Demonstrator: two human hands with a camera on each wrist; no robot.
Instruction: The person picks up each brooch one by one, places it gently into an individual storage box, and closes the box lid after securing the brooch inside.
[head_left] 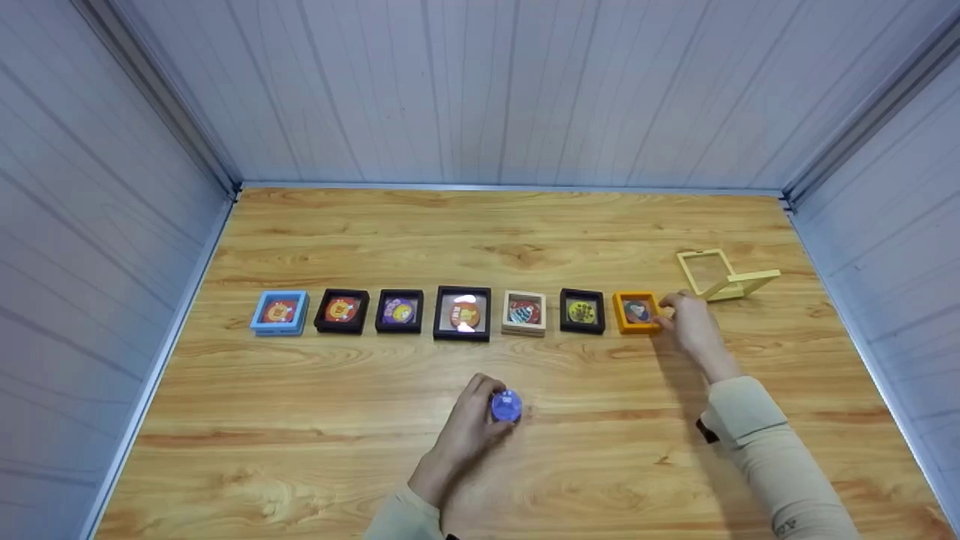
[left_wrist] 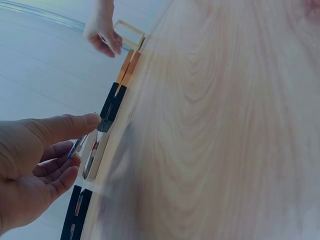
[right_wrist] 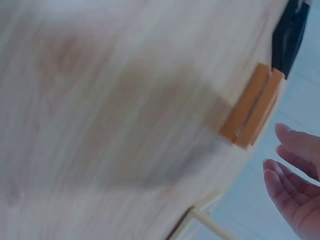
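Note:
Between the thumb and fingers of my left hand [head_left: 466, 427] is a small, round, purple-blue disc [head_left: 507, 406], held above the table nearest me. The left wrist view shows this disc almost edge-on. My right hand [head_left: 691, 328] hovers by the right edge of an orange display frame [head_left: 621, 316], which has a round badge inside. From the right wrist, the fingers [right_wrist: 280, 182] look loosely bent, apart from that orange frame and with nothing between them. Just beyond the right hand, a pale yellow display frame [head_left: 757, 277] stands unfolded on the table.
Leftward from the orange frame runs a row of closed frames with round badges: a black one [head_left: 564, 311], a cream one [head_left: 523, 330], a larger black one [head_left: 437, 315], more black ones and a light blue one [head_left: 304, 311]. Pale panel walls [head_left: 480, 97] enclose the wooden table [head_left: 337, 427].

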